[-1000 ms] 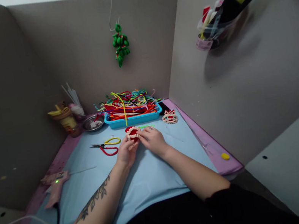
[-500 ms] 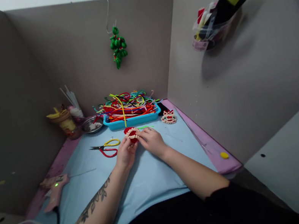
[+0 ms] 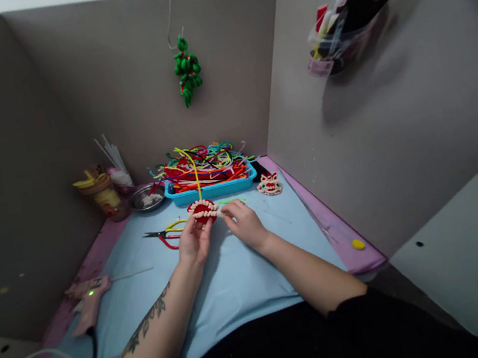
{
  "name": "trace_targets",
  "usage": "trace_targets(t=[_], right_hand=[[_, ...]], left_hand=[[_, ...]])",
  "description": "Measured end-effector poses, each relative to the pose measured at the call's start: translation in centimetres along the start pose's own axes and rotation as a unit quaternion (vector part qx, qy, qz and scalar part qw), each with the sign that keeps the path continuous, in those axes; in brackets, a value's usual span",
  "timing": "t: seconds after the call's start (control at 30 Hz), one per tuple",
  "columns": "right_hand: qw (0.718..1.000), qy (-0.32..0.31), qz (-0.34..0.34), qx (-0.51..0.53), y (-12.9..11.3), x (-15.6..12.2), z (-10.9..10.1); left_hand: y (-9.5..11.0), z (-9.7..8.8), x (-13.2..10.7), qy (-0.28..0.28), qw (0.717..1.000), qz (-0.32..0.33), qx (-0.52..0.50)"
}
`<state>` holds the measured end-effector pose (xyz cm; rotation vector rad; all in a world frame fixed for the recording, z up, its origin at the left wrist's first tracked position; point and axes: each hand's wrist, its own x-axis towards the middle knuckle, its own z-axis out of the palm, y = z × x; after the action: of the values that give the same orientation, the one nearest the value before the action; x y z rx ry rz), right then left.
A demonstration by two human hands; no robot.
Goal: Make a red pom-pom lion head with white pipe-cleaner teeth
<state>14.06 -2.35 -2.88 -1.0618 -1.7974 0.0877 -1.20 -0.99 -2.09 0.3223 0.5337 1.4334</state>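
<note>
A small red craft piece edged with white beads (image 3: 202, 209) is held up just above the blue mat (image 3: 220, 281). My left hand (image 3: 193, 241) pinches it from below. My right hand (image 3: 243, 222) is closed with its fingertips pressed on the piece's right end. Both forearms reach forward from the bottom of the view. Behind the piece stands a blue tray (image 3: 211, 191) heaped with coloured pipe cleaners (image 3: 202, 164). Scissors with yellow and red handles (image 3: 168, 233) lie just left of my left hand.
A finished red and white craft figure (image 3: 269, 184) lies right of the tray. A metal dish (image 3: 147, 198) and a jar (image 3: 106, 196) stand at the back left. A pink glue gun (image 3: 87, 298) lies at the left edge. Grey partition walls enclose the desk; a green ornament (image 3: 187, 71) hangs on the back one.
My left hand has lifted the craft piece slightly and shifted it left. My right hand stays at its right end.
</note>
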Motion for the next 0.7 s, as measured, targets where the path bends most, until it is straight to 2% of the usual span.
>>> trace_targets(t=[0.27,0.7], right_hand=[[0.998,0.006,0.033,0.045,-0.4,0.0,0.8],[0.993,0.044,0.110,0.029,-1.0,0.3,1.1]], left_hand=[[0.3,0.7,-0.5,0.010,0.999,-0.007,-0.032],[0.1,0.9,-1.4,-0.022,0.999,-0.039,-0.026]])
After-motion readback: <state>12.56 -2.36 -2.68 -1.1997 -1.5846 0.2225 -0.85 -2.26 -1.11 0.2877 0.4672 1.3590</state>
